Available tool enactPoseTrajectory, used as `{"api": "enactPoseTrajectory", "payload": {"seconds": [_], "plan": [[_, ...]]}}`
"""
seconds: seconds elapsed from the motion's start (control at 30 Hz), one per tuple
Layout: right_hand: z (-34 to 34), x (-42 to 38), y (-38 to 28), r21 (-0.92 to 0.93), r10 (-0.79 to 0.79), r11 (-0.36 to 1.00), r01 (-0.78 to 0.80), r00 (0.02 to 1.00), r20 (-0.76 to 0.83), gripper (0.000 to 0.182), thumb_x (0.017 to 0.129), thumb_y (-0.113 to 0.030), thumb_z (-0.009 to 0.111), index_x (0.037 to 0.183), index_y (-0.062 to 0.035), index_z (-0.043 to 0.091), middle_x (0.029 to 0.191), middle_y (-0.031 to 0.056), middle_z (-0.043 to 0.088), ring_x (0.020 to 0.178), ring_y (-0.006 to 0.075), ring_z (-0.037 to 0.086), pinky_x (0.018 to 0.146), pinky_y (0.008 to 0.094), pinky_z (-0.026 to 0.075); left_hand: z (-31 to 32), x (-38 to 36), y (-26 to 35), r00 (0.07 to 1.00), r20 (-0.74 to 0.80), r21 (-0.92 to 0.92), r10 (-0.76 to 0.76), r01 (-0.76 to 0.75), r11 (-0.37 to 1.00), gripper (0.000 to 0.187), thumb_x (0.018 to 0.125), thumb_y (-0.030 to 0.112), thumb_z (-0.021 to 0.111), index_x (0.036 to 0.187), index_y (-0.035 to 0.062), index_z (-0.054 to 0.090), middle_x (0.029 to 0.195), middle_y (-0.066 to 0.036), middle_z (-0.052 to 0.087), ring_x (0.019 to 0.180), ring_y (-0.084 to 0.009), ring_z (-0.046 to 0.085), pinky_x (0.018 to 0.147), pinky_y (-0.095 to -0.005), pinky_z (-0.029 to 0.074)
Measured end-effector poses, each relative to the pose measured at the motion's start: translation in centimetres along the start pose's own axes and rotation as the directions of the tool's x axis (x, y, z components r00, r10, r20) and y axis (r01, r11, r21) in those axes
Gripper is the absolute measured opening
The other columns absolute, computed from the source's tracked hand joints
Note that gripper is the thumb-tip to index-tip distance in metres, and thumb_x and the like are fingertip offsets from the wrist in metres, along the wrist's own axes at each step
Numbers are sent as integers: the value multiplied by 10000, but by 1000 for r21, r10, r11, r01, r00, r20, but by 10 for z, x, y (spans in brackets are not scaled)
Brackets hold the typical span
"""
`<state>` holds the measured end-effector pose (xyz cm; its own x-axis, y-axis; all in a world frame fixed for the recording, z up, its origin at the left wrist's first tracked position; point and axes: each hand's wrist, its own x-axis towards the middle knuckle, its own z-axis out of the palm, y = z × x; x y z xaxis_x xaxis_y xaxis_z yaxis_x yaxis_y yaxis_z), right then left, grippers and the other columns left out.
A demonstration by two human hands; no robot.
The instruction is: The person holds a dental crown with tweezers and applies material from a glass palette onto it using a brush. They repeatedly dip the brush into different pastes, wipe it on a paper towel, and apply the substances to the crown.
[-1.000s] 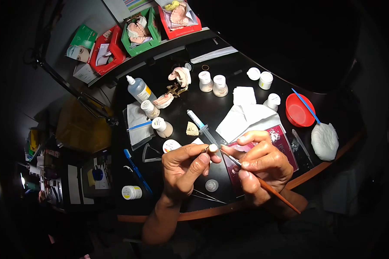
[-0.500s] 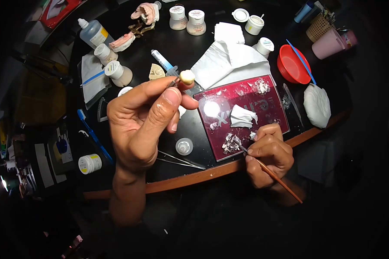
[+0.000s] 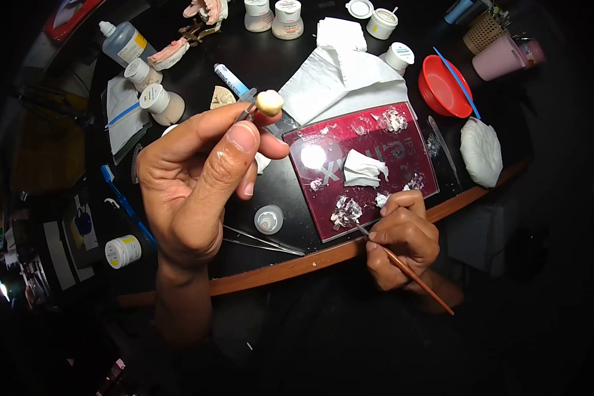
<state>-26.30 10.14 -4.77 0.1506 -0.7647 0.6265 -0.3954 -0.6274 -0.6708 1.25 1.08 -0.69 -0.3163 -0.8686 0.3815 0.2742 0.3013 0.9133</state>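
Note:
Raised over the left part of the table, my left hand (image 3: 198, 175) pinches a small metal holder (image 3: 247, 115) between thumb and fingers. A cream-coloured dental crown (image 3: 269, 103) sits at the tip of that holder; most of the holder is hidden by the hand. Low at the table's front edge, my right hand (image 3: 406, 241) is closed around a thin brush (image 3: 416, 280) with a brown handle. The brush points at a smeared white heap (image 3: 346, 212) on the dark red slab (image 3: 317, 218). A crumpled white tissue (image 3: 363, 169) lies on the slab.
Tweezers (image 3: 264, 242) and a small clear cup (image 3: 268, 219) lie left of the slab. White cloths (image 3: 340, 76) and several jars stand behind it. On the right are a red bowl (image 3: 442, 92), a spatula (image 3: 444, 148) and a white pad (image 3: 480, 152).
The whole view has shifted, so the table's things appear farther left and higher. The brush tip has drawn slightly toward the front edge, away from the white heap. Both grips are unchanged.

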Motion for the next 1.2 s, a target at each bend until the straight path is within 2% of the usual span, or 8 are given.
{"api": "enactPoseTrajectory", "payload": {"seconds": [0.1, 0.23, 0.3, 0.4, 0.57, 0.63, 0.87, 1.2], "plan": [[-12, 6, 5, -113, 7, 994, -14, 998, -63, 122, 848, 5, 703, 966, -24, 707, 820, 67, 713, 821, 229, 579, 819, 370, 483, 0, 1, -1, 1000, -14, 1, -7, 7, 1000, 331, 1094, 91, 560, 1369, -61, 662, 1242, -251, 742, 927, -194, 757, 595, -234, 452], [-20, 26, 19, -248, 60, 964, -94, 988, -142, 91, 965, -59, 734, 1023, 7, 756, 938, 106, 761, 949, 278, 644, 907, 402, 513, 5, 0, 0, 997, -58, 18, -49, 50, 999, 319, 1086, 100, 576, 1336, -69, 681, 1207, -239, 753, 887, -168, 743, 597, -231, 451], [-20, 34, 25, -237, 124, 962, -135, 990, -64, 86, 932, -53, 775, 997, 2, 764, 959, 122, 773, 959, 302, 670, 917, 404, 526, 7, 1, 3, 995, -71, 56, -76, 80, 995, 313, 1082, 106, 586, 1317, -72, 692, 1186, -232, 757, 853, -151, 727, 599, -229, 451], [-18, 45, 28, -349, 48, 937, -5, 992, 116, 214, 793, -48, 867, 979, -17, 766, 979, 133, 782, 964, 328, 695, 951, 435, 538, 12, 2, 7, 990, -80, 92, -116, 123, 988, 308, 1078, 112, 598, 1297, -78, 701, 1162, -221, 761, 807, -132, 701, 600, -225, 449], [-12, 44, 27, -414, 94, 910, -13, 980, 175, 183, 729, -85, 846, 891, -108, 762, 849, 6, 724, 1111, 289, 665, 996, 434, 381, 15, 4, 11, 975, -100, 87, -196, 205, 975, 299, 1073, 122, 615, 1270, -80, 712, 1092, -216, 767, 701, -96, 625, 599, -220, 445], [-13, 46, 26, -408, 74, 913, -4, 985, 158, 184, 710, -62, 835, 869, -115, 761, 828, -1, 726, 1066, 283, 679, 987, 432, 376, 22, 6, 13, 972, -146, 104, -182, 198, 975, 295, 1071, 140, 626, 1235, -84, 727, 957, -192, 773, 594, -69, 525, 568, -215, 421], [-5, 90, 2, -181, -239, 961, 209, 957, -162, 299, 640, 13, 870, 882, -112, 748, 825, -9, 752, 929, 233, 668, 910, 371, 428, 26, 4, 11, 957, -102, 64, -273, 280, 958, 272, 1078, 127, 628, 1232, -72, 733, 899, -170, 773, 583, -54, 534, 531, -204, 418], [30, 105, -5, -29, -113, 993, 110, 923, -367, 265, 656, 32, 859, 846, -81, 713, 798, -15, 660, 890, 213, 599, 802, 342, 497, 28, 3, 17, 950, -92, 104, -300, 309, 946, 248, 1035, 101, 717, 1217, -65, 751, 931, -129, 791, 684, -49, 614, 613, -194, 500]]}}
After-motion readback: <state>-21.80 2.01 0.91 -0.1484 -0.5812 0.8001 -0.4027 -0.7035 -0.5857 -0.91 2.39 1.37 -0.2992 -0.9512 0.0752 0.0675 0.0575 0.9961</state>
